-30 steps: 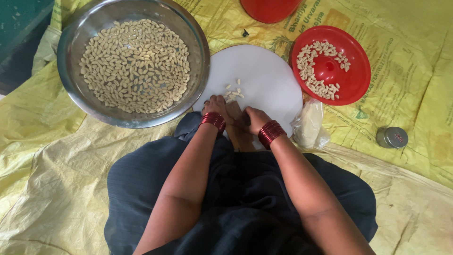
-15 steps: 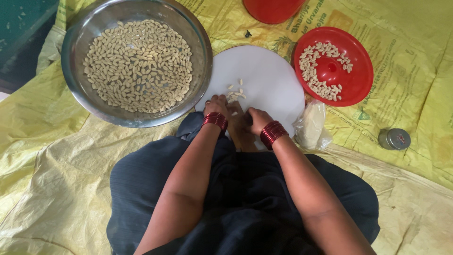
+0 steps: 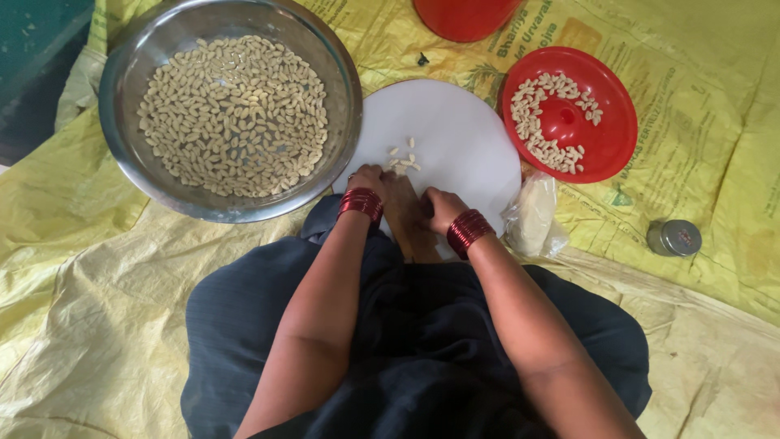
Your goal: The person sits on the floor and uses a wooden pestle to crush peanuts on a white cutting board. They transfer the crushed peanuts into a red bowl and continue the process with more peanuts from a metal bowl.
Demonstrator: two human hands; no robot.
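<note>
— What is different now, compared with one second ago?

— Very little. The left hand (image 3: 367, 180) and the right hand (image 3: 443, 209) stay close together at the near edge of the white round board (image 3: 463, 138), as before. The small heap of pale kernels (image 3: 404, 155) on the board lies in the same place, just beyond the fingers. Only the camera moves a little.

— Do the hands hold something?

— I cannot tell. The fingers are curled downward, and what is between them is hidden.

— And the other things?

— The steel bowl (image 3: 122, 114), full of kernels, is to the left and touches the board. The red lid (image 3: 617, 122) with some kernels is on the right. So the work seems in the same step, with no new kernel added.
</note>
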